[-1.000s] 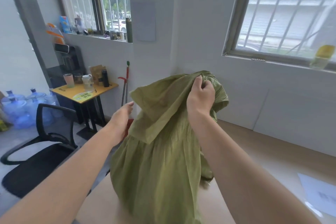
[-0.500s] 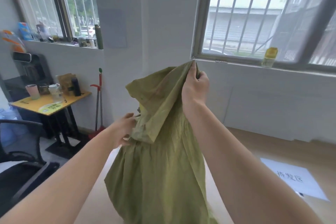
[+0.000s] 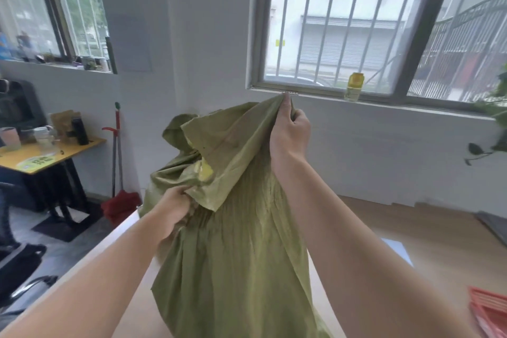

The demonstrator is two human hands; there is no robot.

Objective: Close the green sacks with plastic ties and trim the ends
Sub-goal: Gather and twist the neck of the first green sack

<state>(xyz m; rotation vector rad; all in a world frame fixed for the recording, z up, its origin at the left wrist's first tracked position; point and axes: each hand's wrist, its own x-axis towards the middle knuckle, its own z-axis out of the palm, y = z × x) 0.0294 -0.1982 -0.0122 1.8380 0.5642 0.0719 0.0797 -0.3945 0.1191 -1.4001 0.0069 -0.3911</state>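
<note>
A green woven sack [image 3: 236,241] stands upright on the light wooden table [image 3: 428,233] in front of me. My right hand [image 3: 290,132] pinches the top edge of the sack's mouth and holds it up high. Lower down and to the left, my left hand [image 3: 175,206] grips a bunch of the sack's cloth at its neck. The mouth is open and folds hang loose between my hands. Something pale yellow [image 3: 204,171] shows inside the folds. No plastic tie or cutting tool is in view.
A red object [image 3: 491,310] lies at the table's right edge, with a white sheet [image 3: 397,251] behind my right arm. Left of the table are a yellow side table [image 3: 49,156] with cups, a red broom [image 3: 119,189] and a black chair [image 3: 16,261]. A bottle [image 3: 355,86] stands on the sill.
My left hand went from open beside the sack to gripping its neck cloth. My right hand keeps the top edge raised. The camera turned to the right.
</note>
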